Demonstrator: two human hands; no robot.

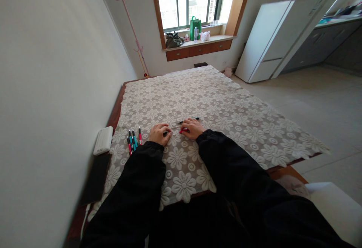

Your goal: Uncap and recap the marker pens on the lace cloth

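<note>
Both hands work one pen near the tabletop's left edge: left hand pinching its barrel, right hand gripping the red end. It looks mid-assembly; next comes a straight, steady push.

This was a room in a home. A table under a lace flower-patterned cloth stood against a plain wall, with a white fridge and a kitchen counter off to one side. A window sill with drawers held a bag, a green carrier and a bottle.
</note>
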